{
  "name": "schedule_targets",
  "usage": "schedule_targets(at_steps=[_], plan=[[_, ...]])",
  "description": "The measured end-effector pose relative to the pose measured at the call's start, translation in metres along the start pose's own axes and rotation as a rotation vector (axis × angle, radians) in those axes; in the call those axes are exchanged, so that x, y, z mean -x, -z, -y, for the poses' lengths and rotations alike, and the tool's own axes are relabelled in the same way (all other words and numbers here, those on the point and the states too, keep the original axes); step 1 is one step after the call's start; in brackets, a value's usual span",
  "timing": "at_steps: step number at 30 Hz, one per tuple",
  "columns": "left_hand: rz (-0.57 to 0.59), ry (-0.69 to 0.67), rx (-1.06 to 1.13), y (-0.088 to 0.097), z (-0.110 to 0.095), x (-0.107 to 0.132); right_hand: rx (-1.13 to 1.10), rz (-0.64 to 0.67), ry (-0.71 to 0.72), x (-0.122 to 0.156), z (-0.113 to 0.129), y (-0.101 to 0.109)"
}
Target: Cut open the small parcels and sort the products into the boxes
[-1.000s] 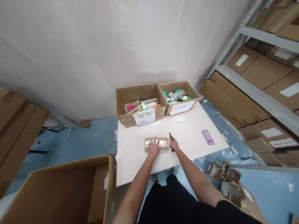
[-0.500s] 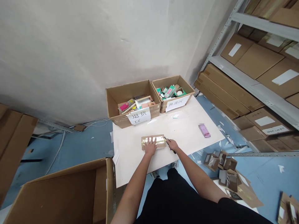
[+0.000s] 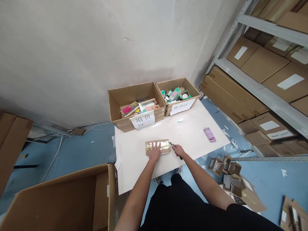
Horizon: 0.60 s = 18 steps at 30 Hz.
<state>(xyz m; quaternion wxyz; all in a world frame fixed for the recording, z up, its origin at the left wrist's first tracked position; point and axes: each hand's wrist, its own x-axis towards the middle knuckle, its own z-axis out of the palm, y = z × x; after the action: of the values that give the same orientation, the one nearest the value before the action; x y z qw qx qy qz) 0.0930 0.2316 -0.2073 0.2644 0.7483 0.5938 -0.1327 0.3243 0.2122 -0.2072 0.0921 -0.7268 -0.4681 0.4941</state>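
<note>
A small flat cardboard parcel [image 3: 163, 146] wrapped in shiny tape lies on the white table [image 3: 192, 134]. My left hand [image 3: 154, 151] rests flat on top of it, fingers spread. My right hand [image 3: 179, 150] is closed round a yellow and black utility knife [image 3: 172, 145]. The knife's tip sits at the parcel's right end.
Two open boxes with paper labels stand at the table's far edge: the left box [image 3: 137, 107] and the right box [image 3: 176, 94], both holding small packs. A pink object [image 3: 209, 134] lies at the right. A large open carton [image 3: 60, 202] stands near left. Shelves [image 3: 264, 89] with cartons are right; torn boxes [image 3: 231, 179] litter the floor.
My right hand with the knife has come in from beside the parcel to its right end. The left hand stays flat on the parcel. The view has shifted slightly.
</note>
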Motion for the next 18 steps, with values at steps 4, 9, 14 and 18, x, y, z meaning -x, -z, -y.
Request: schedule_targets(at_steps=[4, 9, 14, 18], plan=[[0.017, 0.009, -0.002, 0.001, 0.001, 0.000, 0.025, 0.021, -0.018, 0.016, -0.012, -0.005], [-0.004, 0.007, -0.012, 0.003, -0.002, 0.002, 0.037, 0.070, 0.018, 0.033, -0.033, -0.006], [-0.097, -0.042, -0.017, 0.020, 0.000, 0.000, -0.108, -0.207, -0.105, 0.032, -0.028, -0.024], [-0.172, -0.012, -0.016, 0.035, 0.016, -0.003, -0.100, -0.244, -0.160, 0.018, 0.001, -0.054]])
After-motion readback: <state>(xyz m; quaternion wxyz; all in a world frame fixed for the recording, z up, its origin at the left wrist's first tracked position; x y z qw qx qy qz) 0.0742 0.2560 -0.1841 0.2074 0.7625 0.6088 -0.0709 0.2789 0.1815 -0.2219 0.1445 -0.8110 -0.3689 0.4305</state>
